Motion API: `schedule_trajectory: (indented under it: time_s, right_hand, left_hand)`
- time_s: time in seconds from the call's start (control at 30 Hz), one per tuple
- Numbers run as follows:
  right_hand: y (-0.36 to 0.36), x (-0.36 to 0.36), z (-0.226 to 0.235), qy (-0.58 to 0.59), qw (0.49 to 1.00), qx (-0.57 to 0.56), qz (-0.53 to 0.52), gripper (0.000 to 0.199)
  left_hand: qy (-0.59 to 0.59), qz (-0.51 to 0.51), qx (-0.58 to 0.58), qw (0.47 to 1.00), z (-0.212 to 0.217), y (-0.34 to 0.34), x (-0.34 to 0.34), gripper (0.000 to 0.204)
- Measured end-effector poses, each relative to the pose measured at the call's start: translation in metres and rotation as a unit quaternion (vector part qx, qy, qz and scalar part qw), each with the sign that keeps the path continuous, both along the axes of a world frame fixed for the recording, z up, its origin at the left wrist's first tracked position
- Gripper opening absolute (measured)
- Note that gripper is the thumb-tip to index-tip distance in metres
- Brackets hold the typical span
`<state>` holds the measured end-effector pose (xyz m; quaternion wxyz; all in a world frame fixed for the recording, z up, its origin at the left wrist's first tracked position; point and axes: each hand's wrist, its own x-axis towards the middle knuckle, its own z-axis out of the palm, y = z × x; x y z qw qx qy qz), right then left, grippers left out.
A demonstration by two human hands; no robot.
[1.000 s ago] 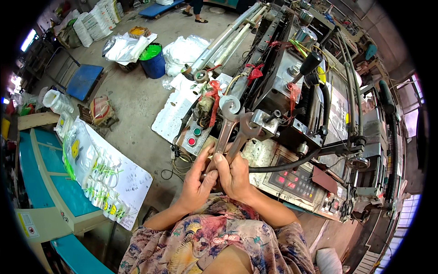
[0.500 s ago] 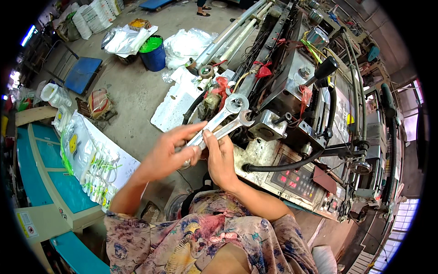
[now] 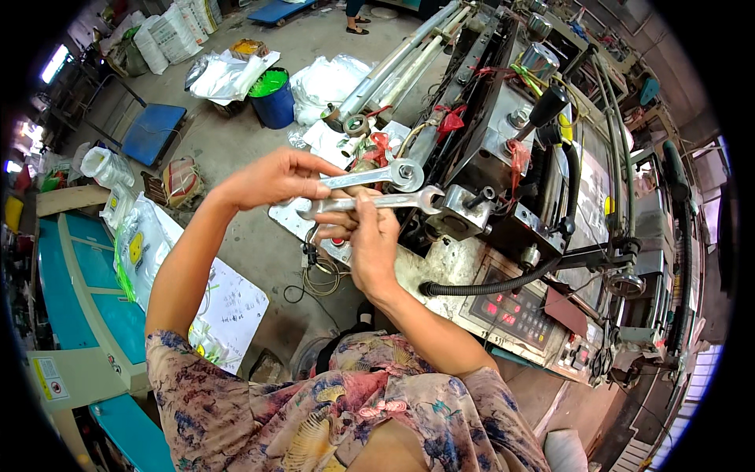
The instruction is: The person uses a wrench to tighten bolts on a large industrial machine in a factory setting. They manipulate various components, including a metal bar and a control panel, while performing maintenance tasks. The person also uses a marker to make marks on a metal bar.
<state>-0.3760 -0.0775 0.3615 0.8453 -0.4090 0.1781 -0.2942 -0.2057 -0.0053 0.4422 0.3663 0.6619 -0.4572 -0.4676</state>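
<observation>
In the head view, the right hand (image 3: 373, 245) has its fingers closed on the near wrench (image 3: 395, 201), whose open end points right, just beside a metal block (image 3: 462, 212). The far wrench (image 3: 368, 178) lies alongside, its ring end also to the right. The left hand (image 3: 271, 179) has its fingers at that handle's left end; whether they grip it, I cannot tell. A control panel (image 3: 503, 313) sits near right.
</observation>
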Motion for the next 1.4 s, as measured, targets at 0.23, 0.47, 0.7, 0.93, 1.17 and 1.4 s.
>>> schedule_trajectory:
  time_s: [0.23, 0.47, 0.7, 0.93, 1.17, 1.4]
  right_hand:
    - [-0.002, -0.108, -0.036, 0.131, 0.952, -0.211, 0.182, 0.030]
    - [-0.020, -0.175, -0.047, 0.165, 0.952, -0.202, 0.159, 0.025]
    - [-0.021, -0.223, -0.044, 0.135, 0.957, -0.182, 0.183, 0.024]
    - [-0.029, -0.297, -0.048, 0.124, 0.949, -0.210, 0.199, 0.024]
    - [-0.040, -0.335, -0.050, 0.135, 0.952, -0.196, 0.192, 0.025]
    - [-0.047, -0.355, -0.041, 0.118, 0.948, -0.230, 0.184, 0.026]
  left_hand:
    - [-0.070, -0.014, -0.030, 0.997, -0.011, -0.024, 0.035, 0.031]
    - [-0.119, 0.010, 0.080, 0.990, 0.000, -0.002, -0.031, 0.033]
    - [-0.445, 0.120, -0.044, 0.886, -0.024, 0.007, -0.080, 0.030]
    - [-0.492, 0.207, -0.035, 0.845, -0.022, 0.013, -0.107, 0.033]
    - [-0.421, 0.349, 0.004, 0.837, -0.048, -0.010, -0.182, 0.034]
    - [0.344, 0.452, -0.117, 0.815, -0.032, -0.092, -0.265, 0.014]
